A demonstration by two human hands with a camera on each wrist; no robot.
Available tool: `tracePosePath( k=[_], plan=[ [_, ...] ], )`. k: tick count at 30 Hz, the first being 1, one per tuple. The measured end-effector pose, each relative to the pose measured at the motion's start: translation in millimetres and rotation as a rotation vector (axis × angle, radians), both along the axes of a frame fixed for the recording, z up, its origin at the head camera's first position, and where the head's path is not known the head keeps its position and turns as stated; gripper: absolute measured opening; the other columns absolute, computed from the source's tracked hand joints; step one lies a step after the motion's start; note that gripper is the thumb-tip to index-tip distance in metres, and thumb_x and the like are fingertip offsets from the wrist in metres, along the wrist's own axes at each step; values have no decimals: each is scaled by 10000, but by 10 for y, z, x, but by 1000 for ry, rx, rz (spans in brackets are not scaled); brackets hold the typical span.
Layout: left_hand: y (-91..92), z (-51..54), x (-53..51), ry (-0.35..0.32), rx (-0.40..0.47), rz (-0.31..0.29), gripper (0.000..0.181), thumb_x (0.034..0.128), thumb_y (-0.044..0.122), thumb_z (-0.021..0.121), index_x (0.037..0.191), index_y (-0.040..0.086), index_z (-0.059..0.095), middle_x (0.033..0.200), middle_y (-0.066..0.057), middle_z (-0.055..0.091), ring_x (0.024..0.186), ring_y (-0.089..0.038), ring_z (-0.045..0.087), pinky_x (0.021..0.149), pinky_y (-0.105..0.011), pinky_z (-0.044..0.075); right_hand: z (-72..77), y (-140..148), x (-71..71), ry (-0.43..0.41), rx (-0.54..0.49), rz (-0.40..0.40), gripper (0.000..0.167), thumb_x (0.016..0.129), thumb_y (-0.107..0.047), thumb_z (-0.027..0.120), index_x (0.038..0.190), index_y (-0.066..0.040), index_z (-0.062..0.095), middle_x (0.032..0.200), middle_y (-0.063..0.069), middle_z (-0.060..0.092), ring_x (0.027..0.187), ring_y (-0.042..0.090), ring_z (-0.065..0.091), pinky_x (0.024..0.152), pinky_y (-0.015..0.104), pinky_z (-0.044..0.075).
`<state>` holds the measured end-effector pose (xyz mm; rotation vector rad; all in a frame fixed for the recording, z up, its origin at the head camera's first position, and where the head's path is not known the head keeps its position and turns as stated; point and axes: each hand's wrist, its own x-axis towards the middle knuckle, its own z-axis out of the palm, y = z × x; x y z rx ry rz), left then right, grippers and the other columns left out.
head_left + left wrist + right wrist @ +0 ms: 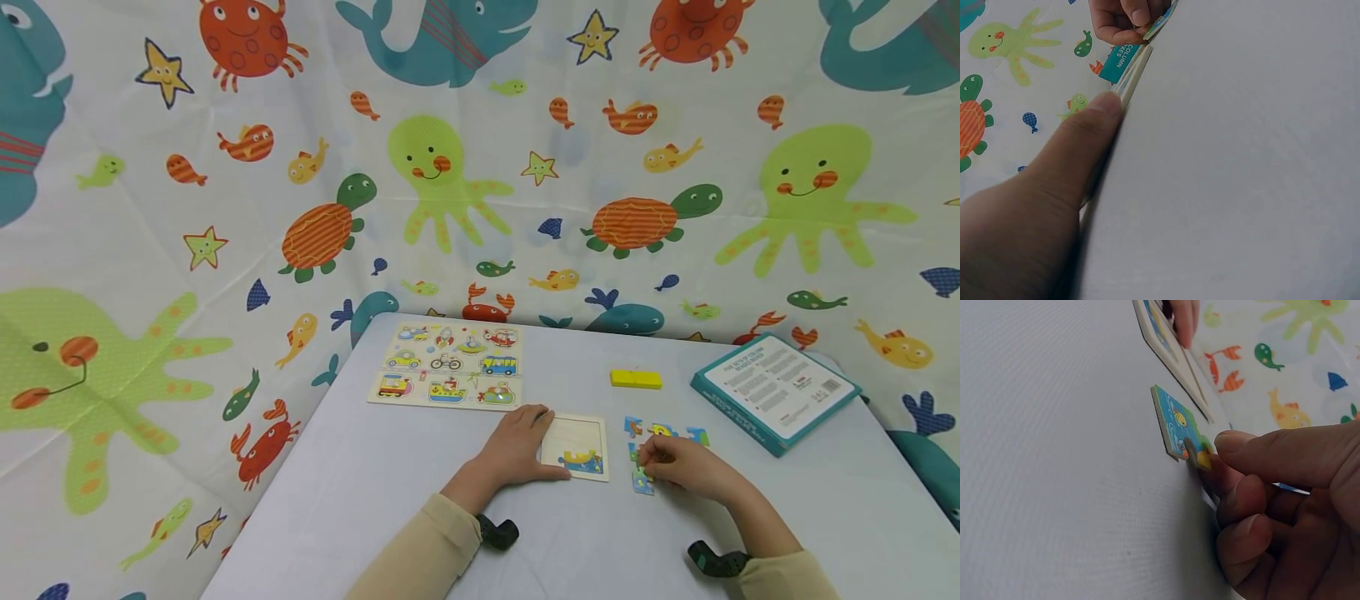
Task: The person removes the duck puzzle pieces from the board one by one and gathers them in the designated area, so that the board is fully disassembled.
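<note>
My left hand [513,446] holds the small wooden puzzle board [573,427] at its left side, thumb along the near edge and fingers at the far edge. A few joined pieces with a blue and yellow picture [582,462] lie in the board's lower right. In the left wrist view the thumb [1088,134] lies against the board's edge. To the right, my right hand [690,468] pinches a small puzzle piece [1202,456], blurred and partly hidden by the fingers. Beside it a blue puzzle piece [1175,419] with a bee lies on the table; more loose pieces [697,435] are just beyond.
A larger wooden board with vehicle pictures [447,367] lies at the back left. At the back are a yellow block [636,379] and, farther right, a teal and white box [776,392]. A sea-animal patterned cloth [525,200] hangs behind the white-covered table [330,500].
</note>
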<state>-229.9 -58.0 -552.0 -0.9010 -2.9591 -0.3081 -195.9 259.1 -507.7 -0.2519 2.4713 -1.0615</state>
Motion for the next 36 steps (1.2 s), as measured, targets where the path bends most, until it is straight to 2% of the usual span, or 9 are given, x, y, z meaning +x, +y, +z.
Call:
tracePosePath(
  k=[4, 12, 18, 24, 30, 36],
  plan=[
    [-1, -4, 2, 3, -2, 0, 1086, 742, 882, 496, 1540, 160, 351, 1531, 11, 382, 1439, -188, 342, 1208, -377, 295, 9, -9, 3, 1, 10, -5, 115, 924, -184, 677, 1005, -118, 629, 871, 40, 585, 735, 196, 530, 573, 251, 446],
    [-3, -4, 4, 0, -1, 3, 1090, 740, 886, 491, 1542, 162, 349, 1533, 12, 379, 1438, -187, 341, 1209, -378, 294, 119, -77, -46, 44, 7, 29, 129, 955, -232, 646, 1017, -120, 628, 879, 45, 570, 693, 171, 527, 555, 247, 425],
    [-2, 2, 7, 2, 0, 5, 1090, 741, 888, 484, 1542, 163, 349, 1536, 12, 376, 1438, -188, 342, 1207, -379, 297, 194, -258, -103, 66, 14, 36, 152, 960, -275, 646, 1032, -141, 638, 922, 37, 584, 701, 181, 541, 573, 258, 448],
    [0, -3, 8, 5, 6, 4, 1097, 737, 898, 468, 1541, 161, 351, 1533, 15, 380, 1438, -188, 342, 1206, -379, 299, 243, -469, -159, 67, 14, 54, 151, 949, -235, 658, 1083, -164, 653, 967, 18, 590, 768, 181, 541, 637, 263, 489],
    [0, -14, -2, 6, 0, 5, 1103, 732, 911, 443, 1541, 165, 354, 1536, 17, 376, 1436, -184, 339, 1204, -382, 301, 240, -665, -228, 67, -11, 79, 155, 952, -194, 648, 1097, -141, 662, 962, 20, 580, 702, 183, 541, 592, 262, 468],
    [3, -1, 3, 5, -1, 3, 1105, 731, 905, 462, 1539, 157, 359, 1529, 13, 390, 1437, -185, 345, 1201, -383, 307, 181, -802, -275, 77, -30, 119, 183, 943, -219, 664, 1108, -139, 671, 966, 16, 593, 728, 170, 547, 595, 261, 486]
  ],
)
